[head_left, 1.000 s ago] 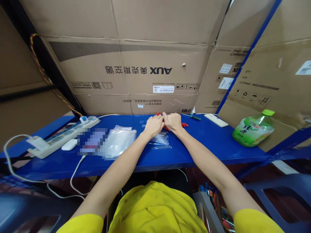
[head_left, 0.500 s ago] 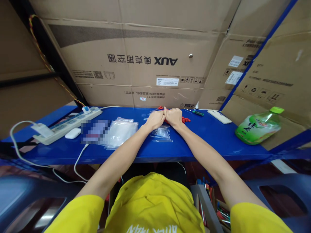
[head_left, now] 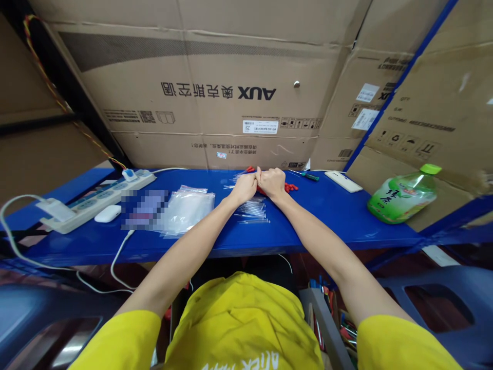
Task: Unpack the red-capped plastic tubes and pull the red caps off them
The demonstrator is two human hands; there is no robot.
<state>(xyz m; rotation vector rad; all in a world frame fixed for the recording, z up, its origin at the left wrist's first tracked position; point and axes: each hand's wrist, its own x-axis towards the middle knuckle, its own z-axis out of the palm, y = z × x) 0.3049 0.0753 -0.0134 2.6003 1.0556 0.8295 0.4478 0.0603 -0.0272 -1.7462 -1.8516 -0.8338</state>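
At the far middle of the blue tabletop, my left hand [head_left: 245, 188] and my right hand [head_left: 271, 182] are pressed together, fingers curled closed. Whatever is between them is hidden by the fingers. Beneath and in front of them lies a pile of thin, shiny, see-through rods [head_left: 252, 208]. Small red pieces [head_left: 291, 187] lie just right of my right hand, and another red piece [head_left: 250, 169] shows behind my left hand. Clear plastic bags [head_left: 189, 209] are stacked left of my left forearm.
On the left are a power strip [head_left: 100, 200], a white case [head_left: 108, 214] and a blurred-out flat item [head_left: 145, 209]. A green-handled screwdriver [head_left: 309, 176], a white phone-shaped object [head_left: 343, 181] and a green drink bottle [head_left: 403, 195] lie right. Cardboard [head_left: 215, 61] walls the back.
The whole view has shifted slightly, with everything moving a little left in the picture. My hands stay closed together in nearly the same place over the rods.
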